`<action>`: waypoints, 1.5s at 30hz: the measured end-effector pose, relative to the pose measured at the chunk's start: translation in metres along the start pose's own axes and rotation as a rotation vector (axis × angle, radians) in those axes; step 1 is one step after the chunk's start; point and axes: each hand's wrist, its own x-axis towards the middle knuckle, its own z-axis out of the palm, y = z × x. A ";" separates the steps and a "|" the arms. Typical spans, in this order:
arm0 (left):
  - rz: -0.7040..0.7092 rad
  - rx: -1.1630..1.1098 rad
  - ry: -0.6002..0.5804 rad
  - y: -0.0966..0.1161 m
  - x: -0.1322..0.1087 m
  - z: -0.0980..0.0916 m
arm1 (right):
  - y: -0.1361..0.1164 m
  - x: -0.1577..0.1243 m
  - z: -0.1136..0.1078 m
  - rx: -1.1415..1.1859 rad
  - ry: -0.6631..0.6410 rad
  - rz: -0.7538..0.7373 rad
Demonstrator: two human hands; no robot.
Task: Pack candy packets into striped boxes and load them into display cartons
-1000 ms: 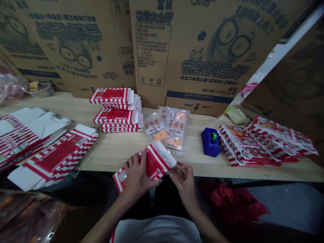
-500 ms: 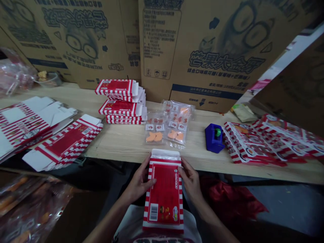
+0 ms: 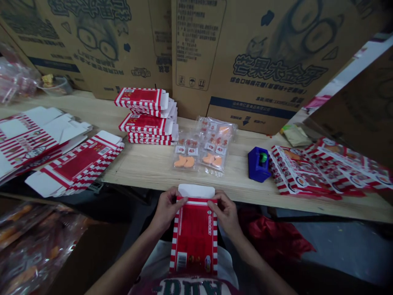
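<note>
A red and white striped carton [image 3: 196, 233] lies in front of my body, its white end flap standing up toward the table. My left hand [image 3: 167, 208] grips the carton's upper left corner, thumb on the red face. Holding the upper right corner is my right hand [image 3: 226, 211], its thumb also near the top edge. The lower end of the carton rests against my shirt. Just beyond it on the table lie clear packets [image 3: 186, 153] with orange pieces, and more such packets [image 3: 213, 149] beside them.
Red striped cartons [image 3: 145, 123] are stacked at the back. Flat cartons [image 3: 76, 164] lie at left, near a plastic tub [image 3: 57, 85]. A blue tape dispenser [image 3: 258, 166] and printed cartons [image 3: 302, 170] stand at right. Large cardboard boxes [image 3: 196, 98] line the back; bagged items [image 3: 33, 250] sit lower left.
Both hands have moved up to the carton's top corners. The clear material seen in its opening is no longer visible, and the carton sits slightly lower and further left.
</note>
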 end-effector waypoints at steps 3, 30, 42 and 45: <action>0.031 0.017 0.057 0.002 0.000 -0.001 | -0.005 0.003 0.006 0.189 0.067 0.133; -0.088 0.197 -0.407 0.061 0.024 -0.045 | -0.050 0.056 0.001 -0.110 -0.446 0.169; 0.005 0.162 -0.359 0.036 0.010 -0.024 | -0.057 0.065 -0.011 0.042 -0.472 0.387; -0.046 0.128 -0.278 0.030 0.008 -0.024 | -0.054 0.057 -0.011 0.007 -0.423 0.252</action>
